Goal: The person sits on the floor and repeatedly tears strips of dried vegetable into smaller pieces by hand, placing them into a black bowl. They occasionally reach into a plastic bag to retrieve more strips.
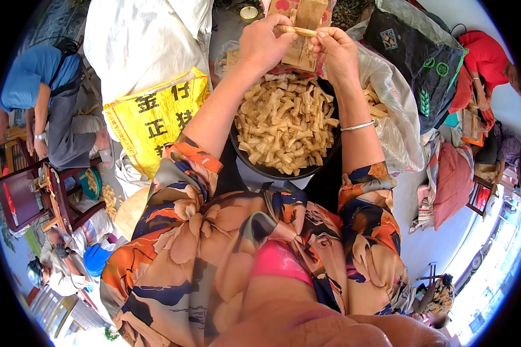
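Note:
My left hand [267, 42] and my right hand [336, 48] hold the two ends of a thin, pale tan rolled strip [301, 31], its material unclear. The strip is stretched level above a wooden block [301, 54], which rests on a red patterned surface. Below my wrists, a round black basin [269, 173] is heaped with folded or knotted tan pieces [286, 126] that look like the same material. A metal bangle [358, 126] circles my right wrist.
A white sack [145, 43] and a yellow printed bag [156, 117] lie left. At right are an open plastic sack [390, 91] with similar pieces and a black bag [408, 56]. Several people sit around, one in blue [39, 82], one in red [486, 56]. A gold lid [248, 13] lies beyond my left hand.

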Motion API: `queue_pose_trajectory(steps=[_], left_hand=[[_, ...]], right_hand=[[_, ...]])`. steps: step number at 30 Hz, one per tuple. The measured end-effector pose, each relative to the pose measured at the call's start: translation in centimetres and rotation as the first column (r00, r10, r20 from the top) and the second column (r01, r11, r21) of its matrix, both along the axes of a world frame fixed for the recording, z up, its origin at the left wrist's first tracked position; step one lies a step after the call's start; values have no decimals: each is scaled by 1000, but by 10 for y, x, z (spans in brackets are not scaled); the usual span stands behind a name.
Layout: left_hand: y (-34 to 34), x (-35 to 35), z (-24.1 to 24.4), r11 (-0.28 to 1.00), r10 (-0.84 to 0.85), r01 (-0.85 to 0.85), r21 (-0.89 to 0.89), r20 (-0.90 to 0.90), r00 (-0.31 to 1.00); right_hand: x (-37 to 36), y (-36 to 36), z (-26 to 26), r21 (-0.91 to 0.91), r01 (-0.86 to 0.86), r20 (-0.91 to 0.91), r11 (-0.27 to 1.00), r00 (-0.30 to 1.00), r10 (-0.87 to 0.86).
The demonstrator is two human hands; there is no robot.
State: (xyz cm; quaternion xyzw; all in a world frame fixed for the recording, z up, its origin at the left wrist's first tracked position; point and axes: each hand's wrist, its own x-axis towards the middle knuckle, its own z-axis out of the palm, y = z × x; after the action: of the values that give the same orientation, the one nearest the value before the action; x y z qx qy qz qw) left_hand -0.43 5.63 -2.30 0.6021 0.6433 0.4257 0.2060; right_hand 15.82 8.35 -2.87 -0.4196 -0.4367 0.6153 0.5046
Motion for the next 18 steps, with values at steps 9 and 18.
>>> queue_pose_trajectory(steps=[9, 18], left_hand=[[1, -5, -5, 993, -39, 30, -115, -79, 996], [-22, -10, 0, 960, -277, 273, -61, -51, 960]], right_hand=[[-2, 8, -10, 228, -20, 560, 973, 820, -115], [-4, -29, -2, 468, 46, 490, 883, 818, -302]])
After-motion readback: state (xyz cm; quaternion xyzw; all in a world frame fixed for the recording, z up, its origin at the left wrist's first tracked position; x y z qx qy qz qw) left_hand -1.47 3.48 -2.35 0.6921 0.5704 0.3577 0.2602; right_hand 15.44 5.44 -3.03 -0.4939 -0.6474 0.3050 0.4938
